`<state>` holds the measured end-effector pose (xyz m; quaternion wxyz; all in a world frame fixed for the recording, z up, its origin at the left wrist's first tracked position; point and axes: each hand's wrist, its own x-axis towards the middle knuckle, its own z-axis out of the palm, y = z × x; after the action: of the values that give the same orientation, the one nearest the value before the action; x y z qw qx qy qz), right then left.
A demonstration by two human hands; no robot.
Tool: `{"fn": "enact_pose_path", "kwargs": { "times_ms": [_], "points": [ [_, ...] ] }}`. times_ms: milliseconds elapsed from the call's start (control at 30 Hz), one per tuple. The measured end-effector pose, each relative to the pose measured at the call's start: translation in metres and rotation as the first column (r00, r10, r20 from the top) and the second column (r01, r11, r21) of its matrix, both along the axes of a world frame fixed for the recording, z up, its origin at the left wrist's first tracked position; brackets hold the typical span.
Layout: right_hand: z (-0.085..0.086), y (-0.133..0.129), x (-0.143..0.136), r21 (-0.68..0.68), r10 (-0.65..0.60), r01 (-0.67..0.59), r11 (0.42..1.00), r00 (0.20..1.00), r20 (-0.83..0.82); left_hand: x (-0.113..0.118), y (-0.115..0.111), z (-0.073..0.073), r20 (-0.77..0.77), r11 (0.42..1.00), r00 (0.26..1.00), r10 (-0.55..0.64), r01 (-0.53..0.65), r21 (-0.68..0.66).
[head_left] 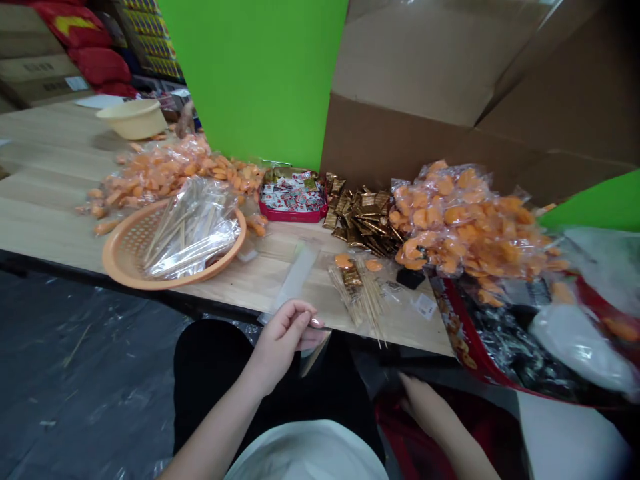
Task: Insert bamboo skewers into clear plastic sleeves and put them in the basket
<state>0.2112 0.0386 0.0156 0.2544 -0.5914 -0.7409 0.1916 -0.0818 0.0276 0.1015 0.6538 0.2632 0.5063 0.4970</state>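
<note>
Near the table's front edge, my left hand (286, 340) is closed, thumb against fingers, on a clear plastic bag (314, 353) with a thin tan strip showing in it. The bag hangs over my lap. Lower right, my right hand (417, 397) is smeared by motion above a dark red bag (450, 433); its fingers cannot be made out. Ahead of my left hand lie long clear plastic sleeves (295, 277). To their right are loose thin wooden sticks (367, 300), a gold packet (351, 276) and orange round pieces (373, 265).
An orange basket (113, 257) holds bagged sticks. Behind stand a red tin (293, 215) of small packets, gold packets (365, 213) and a heap of wrapped orange pieces (465, 213). A red box (457, 327) is at right. Cardboard (415, 133) and a green panel (260, 73) wall the back.
</note>
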Motion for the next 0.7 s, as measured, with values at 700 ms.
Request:
{"fn": "enact_pose_path", "kwargs": {
  "times_ms": [700],
  "points": [
    [0.07,0.022,-0.121,0.025,0.278,-0.369,0.929,0.655,-0.703,0.015,-0.004,-0.005,0.004,0.992,1.0,-0.006,0.005,0.128]
  ]
}}
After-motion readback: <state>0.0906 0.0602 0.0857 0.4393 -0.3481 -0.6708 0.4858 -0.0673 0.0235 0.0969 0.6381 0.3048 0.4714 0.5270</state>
